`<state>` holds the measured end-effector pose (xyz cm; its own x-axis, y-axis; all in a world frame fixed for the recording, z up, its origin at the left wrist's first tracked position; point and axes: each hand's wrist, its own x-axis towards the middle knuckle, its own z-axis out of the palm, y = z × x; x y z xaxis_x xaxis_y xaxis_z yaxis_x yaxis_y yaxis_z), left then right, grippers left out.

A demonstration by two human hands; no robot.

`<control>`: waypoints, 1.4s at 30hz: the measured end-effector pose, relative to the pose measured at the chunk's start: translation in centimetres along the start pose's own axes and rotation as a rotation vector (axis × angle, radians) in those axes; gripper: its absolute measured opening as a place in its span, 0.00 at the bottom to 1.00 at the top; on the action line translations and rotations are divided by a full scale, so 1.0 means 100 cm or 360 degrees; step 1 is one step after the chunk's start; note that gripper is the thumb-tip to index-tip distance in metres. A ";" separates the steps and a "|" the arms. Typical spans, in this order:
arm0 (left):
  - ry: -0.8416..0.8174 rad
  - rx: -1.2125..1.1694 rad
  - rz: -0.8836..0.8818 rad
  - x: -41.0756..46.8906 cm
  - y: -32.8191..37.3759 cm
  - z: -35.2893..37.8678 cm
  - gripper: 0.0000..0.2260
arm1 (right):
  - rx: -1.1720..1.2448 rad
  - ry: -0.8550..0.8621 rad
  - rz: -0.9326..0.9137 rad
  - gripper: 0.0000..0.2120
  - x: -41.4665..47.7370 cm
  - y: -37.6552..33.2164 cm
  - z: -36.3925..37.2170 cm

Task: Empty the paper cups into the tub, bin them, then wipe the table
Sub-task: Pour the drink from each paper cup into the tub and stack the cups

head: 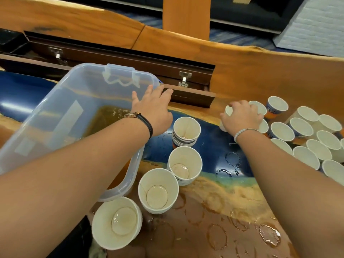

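The wet, ring-stained table (pixel 214 211) carries a clear tub (pixel 55 101) with brown liquid (pixel 104 118) pooled in it. Just right of the tub stand four stacks of emptied cups (pixel 186 127), and farther right a cluster of upright cups (pixel 305 138). The left hand (pixel 154 110) reaches over the tub's far right corner with straight, spread fingers, while the right hand (pixel 242 116), at the cluster's tub-side edge, curls round one paper cup (pixel 228 110).

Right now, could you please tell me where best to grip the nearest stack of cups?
Grip the nearest stack of cups round its side wall just below the rim, coming from its right. It stands upright, open mouth up, with a little liquid inside, so probably keep it level; the tub crowds its far-left side.
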<state>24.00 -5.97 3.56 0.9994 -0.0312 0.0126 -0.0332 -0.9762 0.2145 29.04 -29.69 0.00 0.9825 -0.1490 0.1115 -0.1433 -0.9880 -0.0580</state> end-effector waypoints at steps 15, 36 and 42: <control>0.0033 -0.0095 -0.0018 -0.002 0.000 -0.002 0.27 | -0.0614 0.0154 -0.0411 0.07 0.013 0.004 0.003; 0.0406 -0.0929 -0.0307 -0.041 -0.097 -0.065 0.36 | 0.0629 -0.0112 -0.0953 0.19 -0.070 -0.176 -0.069; -0.0174 -0.0214 -0.0462 -0.043 -0.117 -0.050 0.40 | 0.0550 -0.0388 -0.0896 0.27 -0.085 -0.183 -0.030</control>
<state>20.09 6.71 5.90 0.9617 0.2141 -0.1711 0.2598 -0.9109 0.3206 22.93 -10.47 3.10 0.9007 0.4343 -0.0062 0.4009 -0.8367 -0.3731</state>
